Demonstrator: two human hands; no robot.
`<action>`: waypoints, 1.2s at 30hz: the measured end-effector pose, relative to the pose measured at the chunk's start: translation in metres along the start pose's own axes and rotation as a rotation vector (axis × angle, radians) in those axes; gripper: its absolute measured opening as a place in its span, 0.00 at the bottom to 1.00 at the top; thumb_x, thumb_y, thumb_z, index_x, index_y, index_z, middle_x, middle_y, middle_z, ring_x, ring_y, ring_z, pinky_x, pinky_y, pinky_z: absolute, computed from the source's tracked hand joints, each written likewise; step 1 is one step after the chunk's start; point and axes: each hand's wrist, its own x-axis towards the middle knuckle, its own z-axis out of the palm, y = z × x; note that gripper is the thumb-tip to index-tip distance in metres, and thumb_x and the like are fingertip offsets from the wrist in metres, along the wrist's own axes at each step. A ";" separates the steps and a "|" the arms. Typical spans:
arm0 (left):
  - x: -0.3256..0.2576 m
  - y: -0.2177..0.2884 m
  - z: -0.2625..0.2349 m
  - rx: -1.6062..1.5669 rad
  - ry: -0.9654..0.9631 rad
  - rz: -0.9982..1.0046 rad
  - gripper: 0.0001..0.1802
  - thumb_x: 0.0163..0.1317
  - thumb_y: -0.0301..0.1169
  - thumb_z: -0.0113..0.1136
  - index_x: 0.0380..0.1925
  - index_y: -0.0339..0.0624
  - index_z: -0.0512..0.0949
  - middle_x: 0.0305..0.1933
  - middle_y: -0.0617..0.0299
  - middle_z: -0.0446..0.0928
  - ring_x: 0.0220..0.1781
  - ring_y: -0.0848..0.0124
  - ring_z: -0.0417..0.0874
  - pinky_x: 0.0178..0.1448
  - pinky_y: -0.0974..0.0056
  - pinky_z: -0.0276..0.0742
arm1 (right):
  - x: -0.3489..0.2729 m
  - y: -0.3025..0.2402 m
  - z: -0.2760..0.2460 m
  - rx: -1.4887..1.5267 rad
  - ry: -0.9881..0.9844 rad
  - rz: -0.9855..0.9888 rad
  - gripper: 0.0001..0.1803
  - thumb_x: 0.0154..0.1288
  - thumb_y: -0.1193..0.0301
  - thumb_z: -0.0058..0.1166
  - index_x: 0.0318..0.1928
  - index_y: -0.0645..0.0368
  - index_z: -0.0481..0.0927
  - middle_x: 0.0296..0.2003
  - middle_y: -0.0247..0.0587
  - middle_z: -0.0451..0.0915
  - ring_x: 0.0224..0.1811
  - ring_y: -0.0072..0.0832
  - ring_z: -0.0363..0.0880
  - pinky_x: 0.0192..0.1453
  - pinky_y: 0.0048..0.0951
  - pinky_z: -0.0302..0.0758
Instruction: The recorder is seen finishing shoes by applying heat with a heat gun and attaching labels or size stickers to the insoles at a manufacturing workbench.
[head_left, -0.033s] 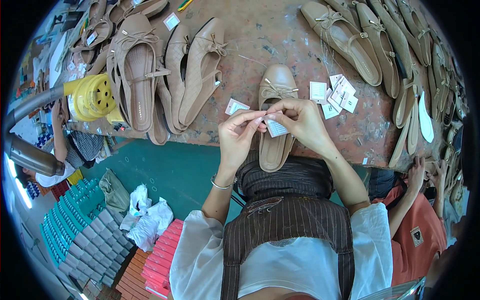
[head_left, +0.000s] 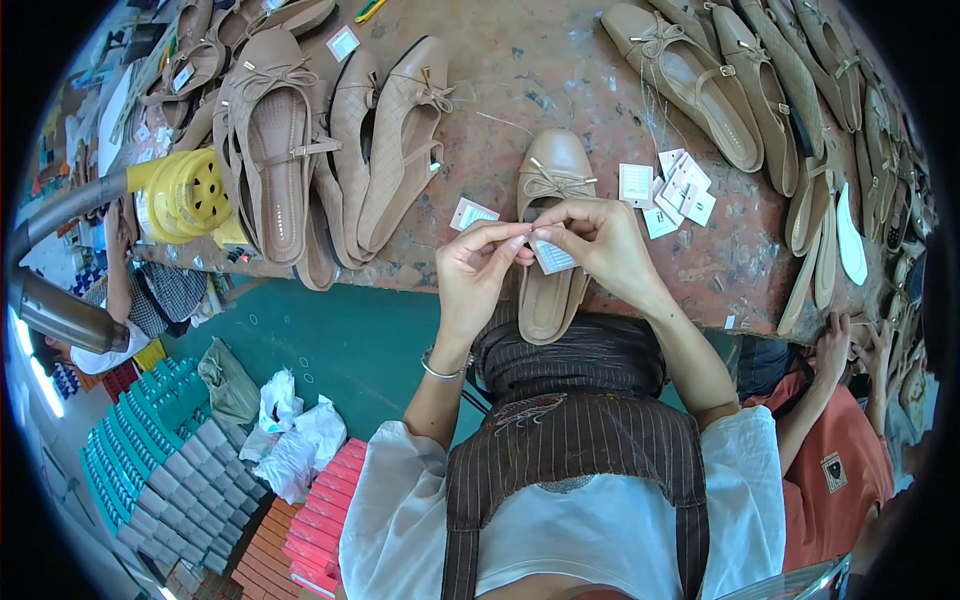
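Note:
A tan flat shoe [head_left: 556, 160] with a bow lies at the table's front edge, its toe pointing away from me. Over its opening, my left hand [head_left: 476, 268] and my right hand [head_left: 606, 246] meet at the fingertips, both pinched closed. A small white printed tag [head_left: 553, 258] hangs under my right thumb, above the insole. Whatever thin thing my left fingertips pinch is too small to make out. Beside the shoe on the left lies a loose tag [head_left: 472, 213]; to its right sits a little pile of tags [head_left: 684, 188] with thin strings.
Tan slingback shoes [head_left: 275, 160] crowd the table's left side, next to a yellow machine nozzle [head_left: 180, 195]. More such shoes [head_left: 690, 85] fill the right. A co-worker in an orange top [head_left: 835, 470] sits at the right. Stacked boxes [head_left: 190, 490] and white bags [head_left: 305, 440] are lower left.

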 end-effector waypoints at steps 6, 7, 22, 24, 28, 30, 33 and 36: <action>0.003 0.002 0.003 -0.089 0.017 -0.049 0.14 0.63 0.17 0.58 0.50 0.30 0.74 0.37 0.56 0.81 0.36 0.73 0.84 0.42 0.69 0.83 | -0.001 0.003 0.003 -0.088 0.018 -0.093 0.06 0.62 0.78 0.61 0.38 0.68 0.85 0.33 0.38 0.84 0.36 0.20 0.82 0.40 0.23 0.79; 0.004 0.002 0.003 -0.090 0.017 -0.046 0.14 0.63 0.17 0.58 0.50 0.30 0.74 0.37 0.56 0.81 0.36 0.73 0.84 0.42 0.69 0.83 | 0.000 0.002 0.004 -0.092 0.018 -0.091 0.05 0.62 0.78 0.61 0.38 0.68 0.85 0.33 0.38 0.83 0.36 0.21 0.82 0.41 0.23 0.78; 0.004 -0.002 0.008 -0.065 0.077 -0.056 0.14 0.63 0.16 0.58 0.48 0.31 0.73 0.36 0.56 0.81 0.34 0.73 0.84 0.40 0.71 0.83 | 0.001 0.008 0.005 -0.044 0.074 -0.105 0.06 0.60 0.75 0.63 0.37 0.64 0.86 0.30 0.38 0.84 0.28 0.20 0.81 0.32 0.22 0.75; 0.004 -0.003 0.010 -0.104 0.064 -0.041 0.15 0.62 0.16 0.59 0.48 0.30 0.72 0.36 0.54 0.82 0.34 0.71 0.85 0.40 0.70 0.83 | 0.001 0.007 0.006 -0.024 0.076 -0.097 0.06 0.60 0.75 0.63 0.37 0.64 0.86 0.30 0.38 0.85 0.29 0.19 0.81 0.33 0.21 0.76; 0.001 0.003 0.012 -0.044 0.067 -0.073 0.13 0.62 0.15 0.59 0.47 0.32 0.73 0.35 0.57 0.82 0.35 0.74 0.84 0.39 0.71 0.83 | 0.002 0.008 0.007 0.121 0.041 0.009 0.06 0.62 0.76 0.62 0.38 0.65 0.86 0.30 0.37 0.86 0.30 0.18 0.82 0.35 0.20 0.77; 0.002 0.002 0.010 -0.062 0.055 -0.078 0.13 0.62 0.15 0.59 0.46 0.32 0.72 0.35 0.56 0.82 0.35 0.74 0.84 0.40 0.71 0.83 | 0.000 0.007 0.005 0.121 0.017 -0.007 0.05 0.62 0.76 0.62 0.37 0.65 0.86 0.30 0.37 0.86 0.31 0.18 0.82 0.34 0.20 0.78; 0.002 0.001 0.009 -0.083 0.024 -0.123 0.13 0.62 0.15 0.59 0.46 0.32 0.72 0.35 0.56 0.82 0.35 0.73 0.84 0.40 0.71 0.83 | -0.001 0.004 0.002 0.079 -0.025 0.103 0.05 0.61 0.78 0.61 0.36 0.68 0.85 0.30 0.39 0.86 0.31 0.19 0.84 0.35 0.20 0.79; 0.002 -0.005 0.007 -0.137 0.019 -0.097 0.13 0.62 0.15 0.59 0.46 0.33 0.72 0.35 0.56 0.81 0.34 0.73 0.84 0.39 0.71 0.82 | -0.002 0.008 0.003 0.085 -0.022 0.059 0.05 0.61 0.79 0.61 0.36 0.68 0.86 0.30 0.39 0.86 0.31 0.19 0.84 0.35 0.20 0.79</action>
